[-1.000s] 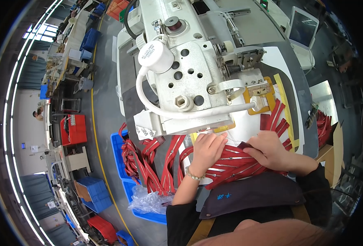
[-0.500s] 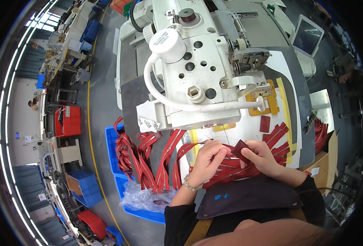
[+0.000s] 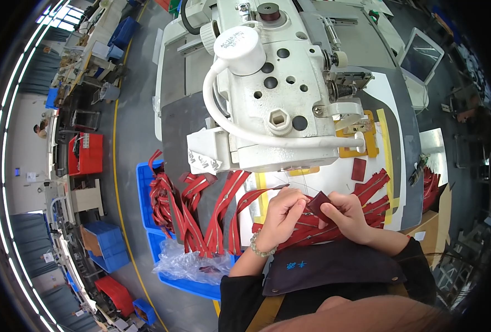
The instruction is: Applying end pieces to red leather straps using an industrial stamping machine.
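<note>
My left hand (image 3: 283, 213) and my right hand (image 3: 346, 216) meet over a small dark red fabric piece (image 3: 317, 203), both pinching it just in front of the white industrial sewing machine (image 3: 273, 94). Under my hands lies a heap of red zipper strips (image 3: 312, 231) on the white machine table (image 3: 334, 177). More red zipper strips (image 3: 212, 213) hang off the table's left edge. A beaded bracelet circles my left wrist.
A blue plastic crate (image 3: 145, 193) with red strips and a clear plastic bag (image 3: 184, 265) stands at my left. A loose red patch (image 3: 358, 169) lies on the table. A cardboard box (image 3: 433, 221) with red strips is at right. Blue and red bins line the far aisle.
Both hands have lifted off the zipper heap and come together, taking up the small dark red piece between the fingers. The view has tilted, so the machine sits more centrally.
</note>
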A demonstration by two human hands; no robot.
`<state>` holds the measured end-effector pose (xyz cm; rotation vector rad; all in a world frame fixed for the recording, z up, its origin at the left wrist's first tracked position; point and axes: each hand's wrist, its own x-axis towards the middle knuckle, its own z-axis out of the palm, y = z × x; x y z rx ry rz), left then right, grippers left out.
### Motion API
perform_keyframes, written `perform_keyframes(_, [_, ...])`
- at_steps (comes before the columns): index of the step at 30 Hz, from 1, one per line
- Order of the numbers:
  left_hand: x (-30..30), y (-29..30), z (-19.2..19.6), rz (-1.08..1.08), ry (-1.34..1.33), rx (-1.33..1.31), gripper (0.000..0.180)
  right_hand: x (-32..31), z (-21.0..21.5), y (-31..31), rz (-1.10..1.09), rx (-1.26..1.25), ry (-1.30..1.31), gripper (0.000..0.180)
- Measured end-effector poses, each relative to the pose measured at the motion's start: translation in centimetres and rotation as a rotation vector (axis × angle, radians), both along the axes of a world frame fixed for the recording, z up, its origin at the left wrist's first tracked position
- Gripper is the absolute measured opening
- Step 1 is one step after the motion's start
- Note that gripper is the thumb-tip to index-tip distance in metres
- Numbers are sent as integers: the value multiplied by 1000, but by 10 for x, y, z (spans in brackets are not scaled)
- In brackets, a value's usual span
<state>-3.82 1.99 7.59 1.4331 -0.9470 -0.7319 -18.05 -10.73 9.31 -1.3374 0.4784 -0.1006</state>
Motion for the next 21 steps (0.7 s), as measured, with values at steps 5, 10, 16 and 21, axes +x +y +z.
perform_keyframes(5, [-2, 0, 1, 22, 18, -28, 19, 0, -1, 0, -6, -45, 5, 26])
perform_keyframes(10, [-1, -3, -2, 19, 19, -56, 17, 1, -1, 1, -24, 32, 5, 27])
perform_keyframes(16, [-2, -6, -2, 28, -13, -5, 18, 1, -4, -1, 9, 39, 2, 27])
perform_keyframes(21, [-1, -9, -4, 33, 48, 36, 26, 0, -8, -3, 32, 93, -74, 29])
